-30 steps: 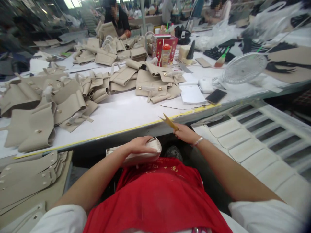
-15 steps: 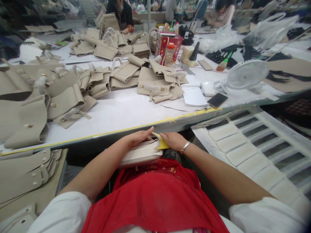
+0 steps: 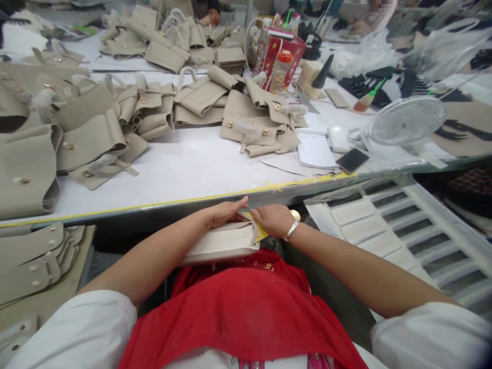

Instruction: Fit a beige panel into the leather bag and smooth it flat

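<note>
On my lap, against the red apron [image 3: 246, 302], lies a cream-coloured bag [image 3: 219, 242], its open end turned to the right. My left hand [image 3: 226, 212] holds the bag's far upper edge, thumb stretched out and the other fingers partly hidden behind it. My right hand [image 3: 273, 219] is closed round a flat yellow tool [image 3: 260, 233], pressed against the bag's right end. A rounded yellow end sticks out behind the right wrist. The tool's exact kind cannot be made out.
Beige bag pieces [image 3: 92, 141] lie heaped on the white table [image 3: 184, 169]. A phone [image 3: 352, 160], notepad [image 3: 315, 149] and small fan [image 3: 408, 122] are at the right. Flat beige pieces [image 3: 31, 256] are stacked at left, a slatted rack [image 3: 388, 230] stands at right. Another person's hand [image 3: 210, 17] is far back.
The view has tilted downward a little. Both hands stay on the bag; the right has turned slightly, and the tool's rounded yellow end now shows behind the wrist.
</note>
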A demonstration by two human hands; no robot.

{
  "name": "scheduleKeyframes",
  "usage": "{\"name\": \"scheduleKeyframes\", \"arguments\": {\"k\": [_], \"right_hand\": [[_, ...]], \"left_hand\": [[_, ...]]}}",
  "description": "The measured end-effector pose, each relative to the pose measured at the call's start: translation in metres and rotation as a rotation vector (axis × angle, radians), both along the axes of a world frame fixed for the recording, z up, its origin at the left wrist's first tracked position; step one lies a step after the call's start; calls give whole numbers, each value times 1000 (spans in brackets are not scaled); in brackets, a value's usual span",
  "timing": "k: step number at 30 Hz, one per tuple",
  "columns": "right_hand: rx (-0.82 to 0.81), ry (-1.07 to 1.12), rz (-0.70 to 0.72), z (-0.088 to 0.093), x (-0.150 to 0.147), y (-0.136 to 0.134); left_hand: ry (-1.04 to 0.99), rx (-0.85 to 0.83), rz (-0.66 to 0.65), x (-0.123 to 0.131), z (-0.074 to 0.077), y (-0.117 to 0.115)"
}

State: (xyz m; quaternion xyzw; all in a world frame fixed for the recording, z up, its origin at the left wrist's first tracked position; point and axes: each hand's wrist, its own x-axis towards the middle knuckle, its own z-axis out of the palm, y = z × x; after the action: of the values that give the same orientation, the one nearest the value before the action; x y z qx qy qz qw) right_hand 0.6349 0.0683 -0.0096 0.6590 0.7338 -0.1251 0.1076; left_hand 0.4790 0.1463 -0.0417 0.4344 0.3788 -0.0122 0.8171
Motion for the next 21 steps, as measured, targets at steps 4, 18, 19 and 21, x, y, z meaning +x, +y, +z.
{"name": "scheduleKeyframes", "arguments": {"k": [4, 18, 19, 21], "right_hand": [[-32, 8, 27, 3, -4, 2], [-8, -34, 221, 6, -5, 3], [-8, -33, 233, 6, -5, 4], [-15, -33, 258, 5, -5, 5]], "left_hand": [[-63, 185, -144, -10, -3, 1], [58, 788, -581, -27, 6, 2], [70, 799, -589, -27, 7, 1], [93, 832, -614, -28, 10, -1]]}}
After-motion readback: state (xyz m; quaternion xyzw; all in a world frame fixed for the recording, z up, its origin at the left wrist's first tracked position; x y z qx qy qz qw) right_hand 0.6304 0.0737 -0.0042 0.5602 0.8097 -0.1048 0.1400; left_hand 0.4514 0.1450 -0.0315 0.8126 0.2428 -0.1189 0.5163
